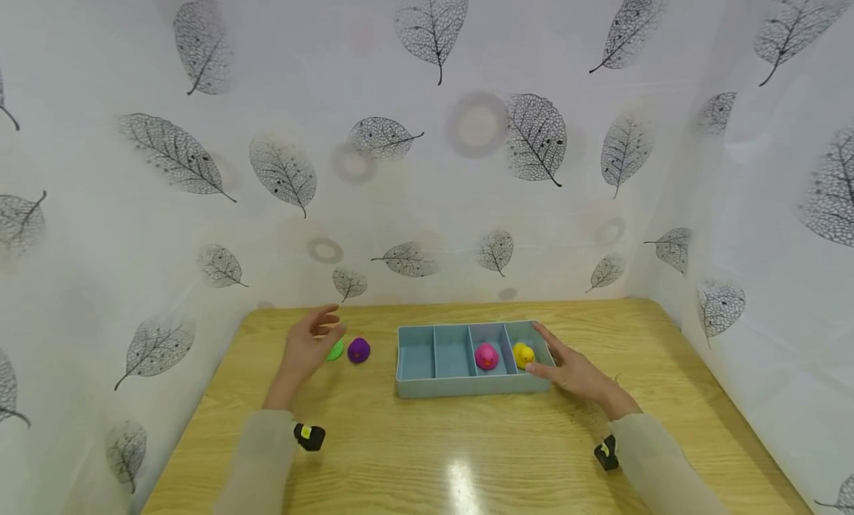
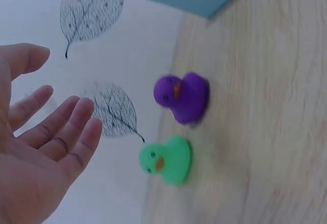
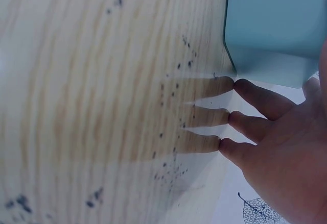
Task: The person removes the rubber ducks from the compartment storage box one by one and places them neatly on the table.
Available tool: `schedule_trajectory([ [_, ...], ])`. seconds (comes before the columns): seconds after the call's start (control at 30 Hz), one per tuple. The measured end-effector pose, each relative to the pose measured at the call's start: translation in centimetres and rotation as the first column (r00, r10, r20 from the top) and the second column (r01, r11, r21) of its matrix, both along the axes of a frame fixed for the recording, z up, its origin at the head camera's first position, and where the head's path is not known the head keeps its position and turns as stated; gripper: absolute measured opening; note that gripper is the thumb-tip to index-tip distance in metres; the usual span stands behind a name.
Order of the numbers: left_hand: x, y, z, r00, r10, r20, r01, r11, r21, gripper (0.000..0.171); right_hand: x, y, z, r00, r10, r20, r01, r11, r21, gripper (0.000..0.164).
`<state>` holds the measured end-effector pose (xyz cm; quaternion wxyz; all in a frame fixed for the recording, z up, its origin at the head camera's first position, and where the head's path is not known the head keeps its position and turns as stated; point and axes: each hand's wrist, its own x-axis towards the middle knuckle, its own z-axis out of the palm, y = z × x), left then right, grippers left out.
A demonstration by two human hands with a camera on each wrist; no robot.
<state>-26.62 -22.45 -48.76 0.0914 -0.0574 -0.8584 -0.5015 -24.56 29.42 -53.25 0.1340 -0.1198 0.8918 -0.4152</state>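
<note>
My left hand is in the air at the left with its fingers spread and nothing held. Beside it on the table are a green rubber duck, partly hidden by the hand in the head view, and a purple rubber duck. My right hand rests at the right end of a blue divided tray. Its thumb lies over the front rim and a finger reaches the back corner; the other fingertips touch the table. A pink duck and a yellow duck sit in separate right-hand compartments.
The wooden table ends at a pale curtain printed with dark leaves, which hangs behind and along both sides. Two compartments at the tray's left hold no ducks. Small dark specks mark the wood near the right hand.
</note>
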Motion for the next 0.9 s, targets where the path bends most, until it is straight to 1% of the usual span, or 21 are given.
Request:
schedule_trajectory([
  [0.1, 0.1, 1.5, 0.6, 0.998, -0.053, -0.027, 0.054, 0.998, 0.031, 0.046, 0.0, 0.0, 0.0, 1.000, 0.002, 0.001, -0.002, 1.000, 0.000, 0.089],
  [0.27, 0.2, 3.8, 1.1, 0.990, -0.133, -0.055, 0.136, 0.990, 0.043, 0.044, 0.0, 0.0, 0.0, 1.000, 0.003, 0.004, -0.003, 1.000, 0.000, 0.089],
  [0.43, 0.2, 5.6, 1.3, 0.982, -0.180, -0.060, 0.182, 0.983, 0.024, 0.045, 0.0, 0.0, 0.0, 1.000, 0.001, 0.002, -0.001, 1.000, 0.005, 0.090],
  [0.57, 0.2, 6.9, 1.3, 0.973, -0.224, -0.054, 0.226, 0.974, 0.032, 0.046, 0.0, 0.0, 0.0, 1.000, -0.001, 0.004, 0.001, 1.000, 0.002, 0.090],
  [0.77, 0.4, 8.6, 1.4, 0.965, -0.258, -0.041, 0.260, 0.965, 0.037, 0.047, 0.0, 0.0, 0.0, 1.000, -0.004, 0.006, 0.004, 1.000, 0.001, 0.090],
  [0.9, 0.5, 9.5, 1.5, 0.957, -0.288, -0.045, 0.289, 0.957, 0.023, 0.046, 0.0, 0.0, 0.1, 1.000, -0.003, 0.010, 0.003, 1.000, -0.003, 0.090],
])
